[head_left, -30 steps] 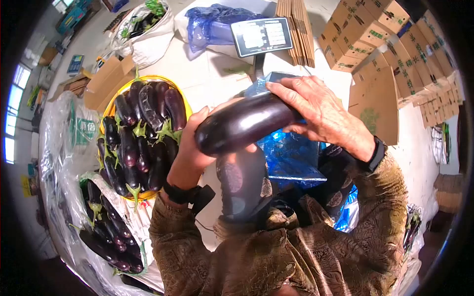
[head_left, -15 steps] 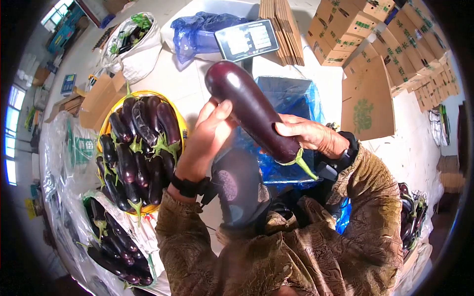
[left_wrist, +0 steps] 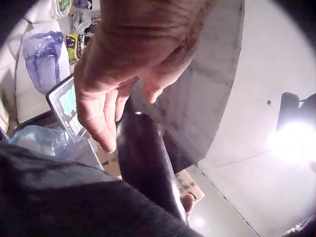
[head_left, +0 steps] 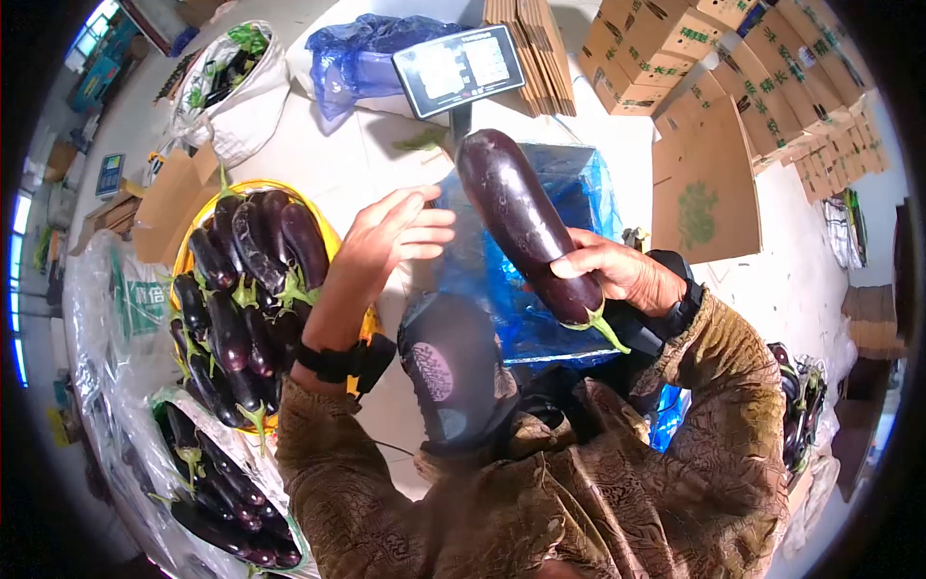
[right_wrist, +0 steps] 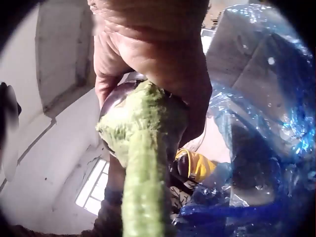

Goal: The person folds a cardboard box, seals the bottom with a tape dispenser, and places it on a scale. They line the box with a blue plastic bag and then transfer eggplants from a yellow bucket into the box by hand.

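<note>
My right hand point(head_left: 627, 275) grips a large dark purple eggplant point(head_left: 516, 212) near its stem end, thumb across the skin. The eggplant slants up and to the left, over a box lined with blue plastic point(head_left: 588, 183). In the right wrist view its green stem point(right_wrist: 145, 173) points toward the camera. Just left of the eggplant is my left hand point(head_left: 386, 236), with fingers extended and nothing held. From the left wrist, the fingers point(left_wrist: 101, 116) appear right beside the eggplant's rounded end.
At the left stands a yellow tub point(head_left: 330, 236) full of eggplants, with a sack of more eggplants point(head_left: 217, 492) below it. A scale display point(head_left: 458, 69) rises behind the lined box. Cardboard boxes point(head_left: 646, 58) are stacked at the back right.
The eggplant has turned from nearly level to steeply slanted, stem end down. My left hand has let go of it and moved left; my right hand has shifted to the stem end.
</note>
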A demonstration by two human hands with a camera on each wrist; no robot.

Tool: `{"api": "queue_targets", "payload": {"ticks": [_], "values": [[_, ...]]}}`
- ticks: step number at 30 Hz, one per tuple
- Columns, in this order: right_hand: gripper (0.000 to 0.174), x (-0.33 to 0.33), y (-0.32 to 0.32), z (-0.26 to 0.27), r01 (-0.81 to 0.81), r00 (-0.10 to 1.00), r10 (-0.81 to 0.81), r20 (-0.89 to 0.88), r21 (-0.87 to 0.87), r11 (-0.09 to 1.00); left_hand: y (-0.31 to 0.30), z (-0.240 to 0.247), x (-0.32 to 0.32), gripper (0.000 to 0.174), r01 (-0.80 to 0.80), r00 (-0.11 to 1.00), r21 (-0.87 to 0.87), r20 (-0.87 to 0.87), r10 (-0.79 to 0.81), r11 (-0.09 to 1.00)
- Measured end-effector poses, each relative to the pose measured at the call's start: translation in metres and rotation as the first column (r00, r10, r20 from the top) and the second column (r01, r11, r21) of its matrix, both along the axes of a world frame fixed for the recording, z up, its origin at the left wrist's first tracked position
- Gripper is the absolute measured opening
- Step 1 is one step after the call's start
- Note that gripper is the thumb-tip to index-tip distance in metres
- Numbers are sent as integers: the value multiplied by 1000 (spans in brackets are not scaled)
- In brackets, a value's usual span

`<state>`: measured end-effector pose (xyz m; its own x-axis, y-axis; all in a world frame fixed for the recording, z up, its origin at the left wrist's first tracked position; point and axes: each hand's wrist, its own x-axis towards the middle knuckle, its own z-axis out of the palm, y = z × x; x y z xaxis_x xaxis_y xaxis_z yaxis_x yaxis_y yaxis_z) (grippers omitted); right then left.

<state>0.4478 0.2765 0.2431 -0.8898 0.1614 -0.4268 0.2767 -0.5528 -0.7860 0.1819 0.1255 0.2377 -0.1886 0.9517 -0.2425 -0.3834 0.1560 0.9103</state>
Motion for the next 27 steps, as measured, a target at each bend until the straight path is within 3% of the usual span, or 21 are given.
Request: {"api": "queue_targets", "payload": {"ticks": [3, 5, 9, 10, 12, 15, 16, 18, 19, 20, 21, 23, 27], "values": [[66, 3, -1, -5, 14, 999, -15, 41, 4, 1000, -15, -23, -11, 38, -5, 1000, -58, -19, 4, 998], [58, 2, 4, -1, 55, 982, -35, 185, -104, 993, -24, -46, -20, 37, -34, 995, -40, 93, 38, 999], [41, -2, 10, -32, 168, 912, -97, 397, -148, 975, -46, -56, -22, 35, -185, 981, -278, 8, 195, 942], [41, -4, 12, -38, 160, 912, -87, 401, -152, 975, -56, -66, -25, 35, -193, 979, -284, 10, 204, 939], [39, -14, 16, -47, 117, 885, -74, 459, -66, 991, -75, -99, -31, 34, -99, 995, -39, -12, 99, 994], [32, -31, 23, -102, 172, 892, -115, 438, -91, 981, -94, -133, -28, 34, -81, 997, -35, -14, 80, 996], [30, -40, 21, -115, 225, 862, -146, 485, -109, 968, -99, -148, -29, 30, -105, 983, -111, 137, 120, 988], [31, -43, 16, -134, 160, 889, -103, 446, -91, 983, -116, -193, -22, 23, -133, 991, -19, 29, 134, 991], [33, -46, 9, -141, 160, 900, -125, 418, -49, 986, -114, -163, -11, 26, -157, 790, -103, -609, 62, 982], [32, -47, 7, -149, 163, 903, -130, 410, -46, 986, -123, -179, -6, 24, -229, 850, -16, -490, 192, 973], [32, -48, 6, -156, 175, 904, -145, 403, -38, 984, -118, -131, 1, 28, -331, 923, -364, 67, 379, 871], [35, -50, 7, -167, 165, 932, -126, 341, -90, 982, -126, -128, 8, 34, -338, 918, -351, 82, 388, 874], [39, -54, 8, -184, 122, 938, -133, 321, 54, 991, -128, -152, 23, 32, -399, 882, -408, 74, 465, 821]]}}
